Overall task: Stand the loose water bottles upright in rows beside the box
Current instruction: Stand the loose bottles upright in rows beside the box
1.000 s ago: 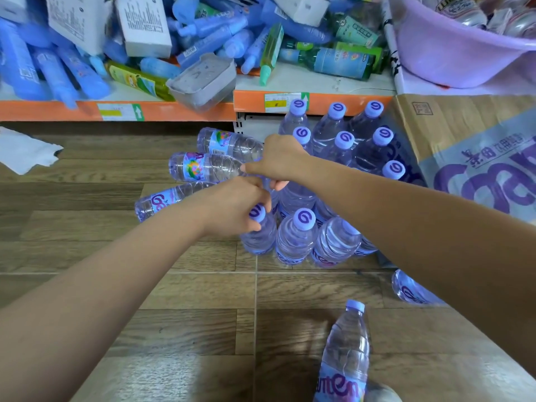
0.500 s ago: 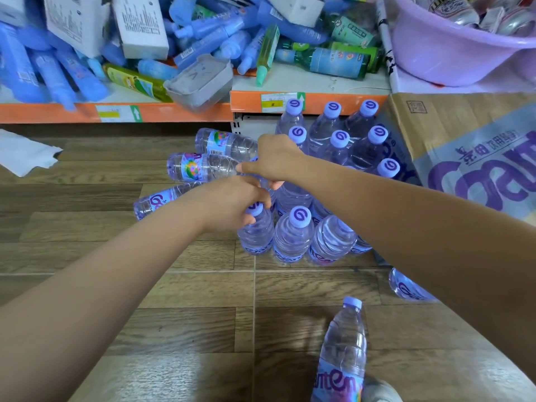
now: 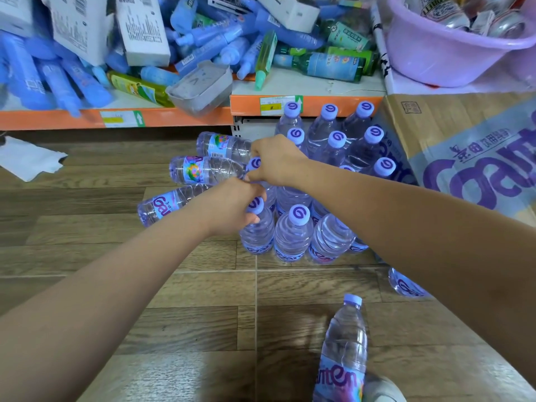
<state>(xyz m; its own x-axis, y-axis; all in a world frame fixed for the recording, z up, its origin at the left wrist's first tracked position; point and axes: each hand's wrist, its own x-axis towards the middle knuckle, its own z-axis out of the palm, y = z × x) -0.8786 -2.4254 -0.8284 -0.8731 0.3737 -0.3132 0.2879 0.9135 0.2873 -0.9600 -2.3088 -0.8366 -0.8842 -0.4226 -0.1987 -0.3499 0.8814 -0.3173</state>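
Three lying bottles [image 3: 203, 169] on plank floor [image 3: 188, 314] at 11 o'clock; left hand [image 3: 229, 207] grips upright bottle [image 3: 256, 235], right hand [image 3: 277, 161] pinches cap [image 3: 254, 164].

Orange-edged shelf [image 3: 179, 117] up top, heaped with blue bottles and tubes [image 3: 58, 82], white boxes [image 3: 142, 30], green bottles [image 3: 333, 65] lying flat, and a tilted grey tray [image 3: 200, 88] at its front edge. Lilac basin [image 3: 449, 59] far right holds cans [image 3: 504, 24]. Wood-look floor [image 3: 188, 300] with crumpled white paper [image 3: 29, 158] at left; grey shoe toe [image 3: 383, 390] at bottom edge.
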